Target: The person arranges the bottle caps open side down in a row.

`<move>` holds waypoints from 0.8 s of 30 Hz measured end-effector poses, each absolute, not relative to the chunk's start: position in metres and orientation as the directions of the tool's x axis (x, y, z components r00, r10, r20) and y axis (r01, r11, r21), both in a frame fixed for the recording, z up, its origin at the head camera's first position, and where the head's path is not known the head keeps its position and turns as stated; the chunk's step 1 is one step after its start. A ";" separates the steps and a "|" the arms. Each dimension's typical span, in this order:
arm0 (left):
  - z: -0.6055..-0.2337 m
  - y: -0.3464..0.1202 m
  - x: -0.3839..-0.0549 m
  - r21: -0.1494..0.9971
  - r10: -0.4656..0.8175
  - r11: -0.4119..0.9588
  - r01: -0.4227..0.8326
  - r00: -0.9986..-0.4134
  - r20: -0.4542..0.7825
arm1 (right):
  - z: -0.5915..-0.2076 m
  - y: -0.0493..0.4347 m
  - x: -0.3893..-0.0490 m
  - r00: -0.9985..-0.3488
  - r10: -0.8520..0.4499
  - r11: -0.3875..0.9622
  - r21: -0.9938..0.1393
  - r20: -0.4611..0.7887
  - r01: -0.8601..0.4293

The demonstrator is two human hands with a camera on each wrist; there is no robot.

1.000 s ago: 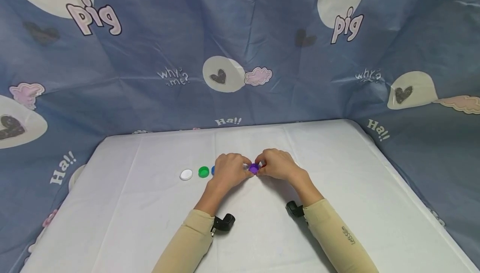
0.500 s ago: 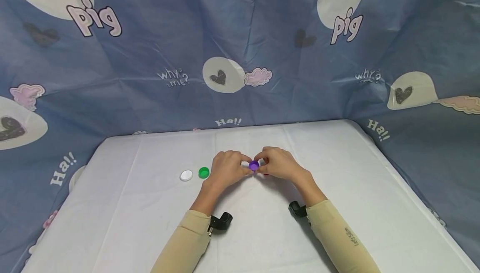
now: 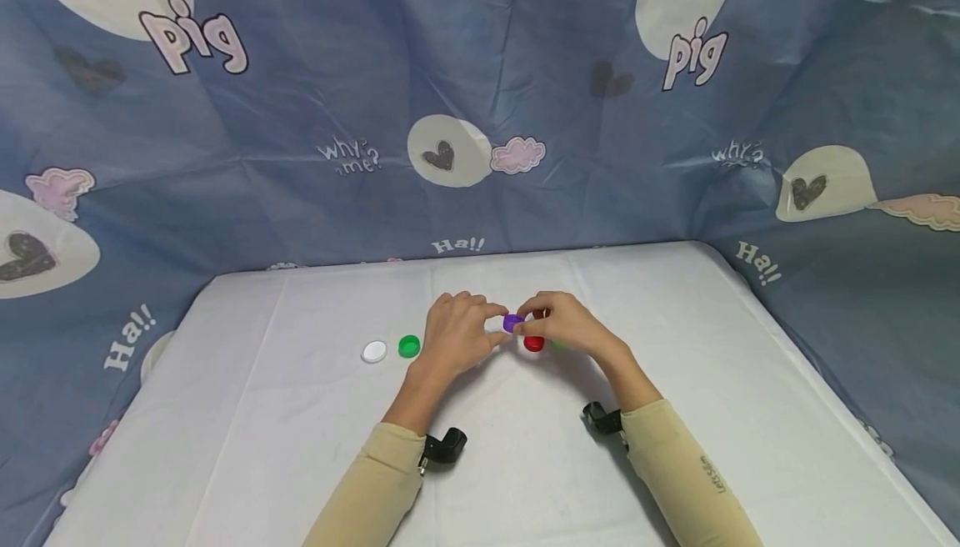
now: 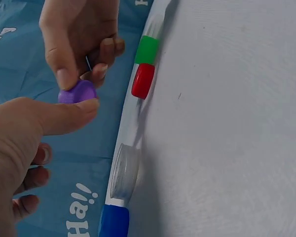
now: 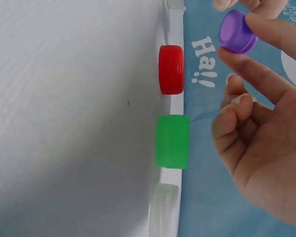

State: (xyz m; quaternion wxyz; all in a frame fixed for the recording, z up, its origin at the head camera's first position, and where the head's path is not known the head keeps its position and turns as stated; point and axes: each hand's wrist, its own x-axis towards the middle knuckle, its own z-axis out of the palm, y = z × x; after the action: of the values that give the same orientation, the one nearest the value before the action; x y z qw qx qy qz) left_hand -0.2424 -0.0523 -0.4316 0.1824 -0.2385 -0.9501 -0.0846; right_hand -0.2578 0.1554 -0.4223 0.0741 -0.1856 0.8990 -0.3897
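Note:
Above the table, a purple bottle cap is pinched between the thumb and a finger of my right hand. In the right wrist view the purple cap is tilted, and my right hand's other fingers are curled beside the palm. My left hand is just left of the cap, thumb and index finger spread apart. One left digit overlaps the cap in the left wrist view; contact is hard to tell. A red cap and a partly hidden green cap lie under my right hand.
The cap row on the white tablecloth includes a white cap and a green cap at left. A clear cap and a blue cap stand near my left hand; another clear cap is beyond the right-hand green one.
The purple cap has risen slightly, shifted right and turned over to a different tilt. My left fingers have spread from it. More of the red cap shows below my right hand.

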 end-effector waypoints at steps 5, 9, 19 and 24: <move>-0.433 -0.052 -0.242 0.028 0.428 0.867 0.497 -0.772 0.469 | -0.424 0.157 -0.259 -0.923 -0.381 0.594 -0.779 -0.054 -0.200; -0.433 -0.053 -0.242 0.012 0.433 0.867 0.499 -0.763 0.480 | -0.423 0.157 -0.259 -0.921 -0.383 0.586 -0.788 -0.066 -0.188; -0.432 -0.056 -0.244 0.051 0.410 0.875 0.481 -0.794 0.449 | -0.422 0.155 -0.259 -0.936 -0.351 0.644 -0.728 -0.007 -0.236; -0.433 -0.059 -0.245 0.111 0.374 0.885 0.452 -0.833 0.408 | -0.421 0.153 -0.258 -0.939 -0.328 0.714 -0.625 0.100 -0.316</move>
State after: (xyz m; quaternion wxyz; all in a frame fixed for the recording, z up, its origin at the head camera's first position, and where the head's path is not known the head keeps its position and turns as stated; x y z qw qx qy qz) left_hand -0.2451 -0.0589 -0.4327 0.1913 -0.2171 -0.9518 -0.1018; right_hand -0.2583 0.1527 -0.4213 0.0089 -0.1740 0.9256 -0.3360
